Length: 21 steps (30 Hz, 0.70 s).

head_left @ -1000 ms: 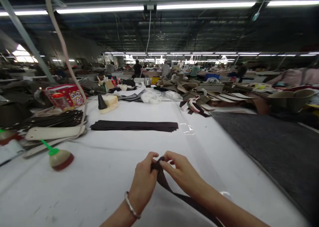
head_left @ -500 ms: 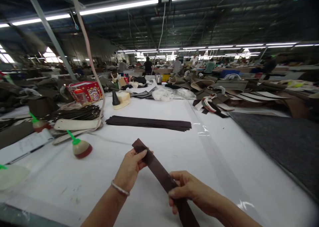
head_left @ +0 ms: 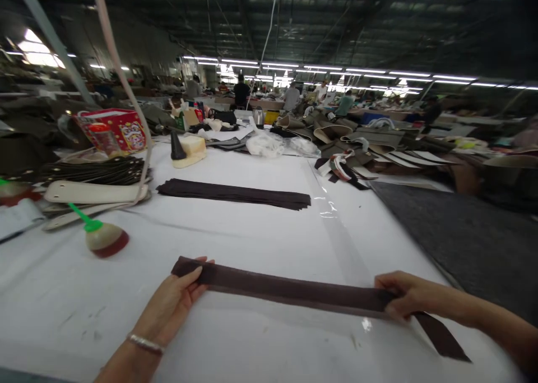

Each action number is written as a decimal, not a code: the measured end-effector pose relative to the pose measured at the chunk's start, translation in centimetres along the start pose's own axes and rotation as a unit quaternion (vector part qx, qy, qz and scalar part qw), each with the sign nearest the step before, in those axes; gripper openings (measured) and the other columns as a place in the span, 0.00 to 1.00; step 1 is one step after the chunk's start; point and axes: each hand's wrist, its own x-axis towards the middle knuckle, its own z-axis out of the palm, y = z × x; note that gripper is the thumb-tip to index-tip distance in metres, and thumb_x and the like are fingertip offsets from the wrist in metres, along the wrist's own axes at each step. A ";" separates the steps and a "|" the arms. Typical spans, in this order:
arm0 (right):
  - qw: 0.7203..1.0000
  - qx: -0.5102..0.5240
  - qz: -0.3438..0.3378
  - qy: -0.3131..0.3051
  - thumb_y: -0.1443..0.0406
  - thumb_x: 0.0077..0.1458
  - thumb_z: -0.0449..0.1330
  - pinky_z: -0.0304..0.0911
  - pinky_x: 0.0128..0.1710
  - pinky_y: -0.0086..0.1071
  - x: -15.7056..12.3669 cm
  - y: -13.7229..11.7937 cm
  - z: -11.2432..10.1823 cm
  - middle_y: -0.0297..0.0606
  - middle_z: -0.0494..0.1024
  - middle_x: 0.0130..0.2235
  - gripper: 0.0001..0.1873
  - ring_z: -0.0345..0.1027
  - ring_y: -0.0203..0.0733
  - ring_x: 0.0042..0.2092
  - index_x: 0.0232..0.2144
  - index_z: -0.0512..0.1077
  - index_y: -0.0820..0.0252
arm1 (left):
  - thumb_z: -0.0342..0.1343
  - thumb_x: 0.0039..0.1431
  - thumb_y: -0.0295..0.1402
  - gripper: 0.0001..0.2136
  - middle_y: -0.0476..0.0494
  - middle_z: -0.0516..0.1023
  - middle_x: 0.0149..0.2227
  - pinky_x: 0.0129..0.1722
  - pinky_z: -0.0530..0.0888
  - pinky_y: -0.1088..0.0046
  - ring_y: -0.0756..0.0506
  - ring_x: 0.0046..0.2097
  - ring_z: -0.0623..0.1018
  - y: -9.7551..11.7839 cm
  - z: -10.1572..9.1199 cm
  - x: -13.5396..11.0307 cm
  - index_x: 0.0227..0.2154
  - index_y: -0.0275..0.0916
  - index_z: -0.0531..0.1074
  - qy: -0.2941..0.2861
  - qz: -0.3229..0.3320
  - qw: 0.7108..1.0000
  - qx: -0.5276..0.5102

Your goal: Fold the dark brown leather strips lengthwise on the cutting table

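A long dark brown strip [head_left: 290,289], flat and flexible like leather or fabric, stretches left to right between my hands just over the white table [head_left: 252,344]. My left hand [head_left: 179,290], with a bracelet at the wrist, pinches its left end, thumb on top. Farther right, my right hand [head_left: 406,296] grips it between thumb and fingers, and the strip's free end hangs past that hand, bent toward the front right. Beyond the held strip lies a stack of similar dark strips [head_left: 235,194].
Left are a green-tipped squeeze bottle [head_left: 105,238], pale leather pieces [head_left: 94,193] and a red patterned bag [head_left: 133,135]. Behind the stack stands a black cone [head_left: 177,147] beside a yellowish block [head_left: 194,147]. A dark grey mat [head_left: 471,231] covers the right side. People work far back.
My right hand has slid along the strip to the right, away from my left hand. The strip has swung from slanting to nearly level across the view. The camera has turned slightly.
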 end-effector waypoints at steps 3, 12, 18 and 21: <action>0.999 -0.024 0.014 -0.041 0.65 0.39 0.57 0.55 0.24 0.29 0.7 -0.2 -1.1 0.32 0.69 0.21 0.05 0.62 0.38 0.24 0.23 0.72 0.58 | 0.52 0.57 0.16 0.11 0.34 0.77 0.45 0.41 0.79 0.70 0.42 0.46 0.78 0.2 -0.9 0.2 0.41 0.30 0.73 0.005 -0.005 1.000 0.027; 0.929 -0.279 -0.164 0.178 0.51 0.50 0.55 0.59 0.46 0.50 6.1 -5.3 3.1 0.47 0.74 0.45 0.18 0.68 0.57 0.44 0.39 0.73 0.53 | 0.63 0.42 0.21 0.13 0.40 0.77 0.33 0.35 0.76 0.72 0.45 0.36 0.78 1.3 -2.5 -0.8 0.34 0.31 0.73 -0.014 0.043 0.995 0.094; 0.943 -0.140 -0.302 -0.010 0.58 0.59 0.50 0.54 0.55 0.42 9.4 -18.4 16.3 0.41 0.69 0.54 0.21 0.61 0.48 0.54 0.53 0.66 0.55 | 0.61 0.41 0.25 0.17 0.45 0.76 0.31 0.39 0.74 0.67 0.45 0.36 0.77 1.0 -3.0 -1.1 0.38 0.34 0.70 -0.013 0.086 0.992 0.091; 0.934 -0.154 -0.321 -0.032 0.65 0.57 0.53 0.54 0.51 0.42 10.7 -21.9 20.8 0.42 0.72 0.50 0.21 0.63 0.47 0.50 0.53 0.66 0.58 | 0.59 0.42 0.25 0.19 0.45 0.77 0.33 0.41 0.73 0.66 0.44 0.38 0.77 1.0 -3.6 -1.3 0.41 0.35 0.68 -0.020 0.098 0.990 0.100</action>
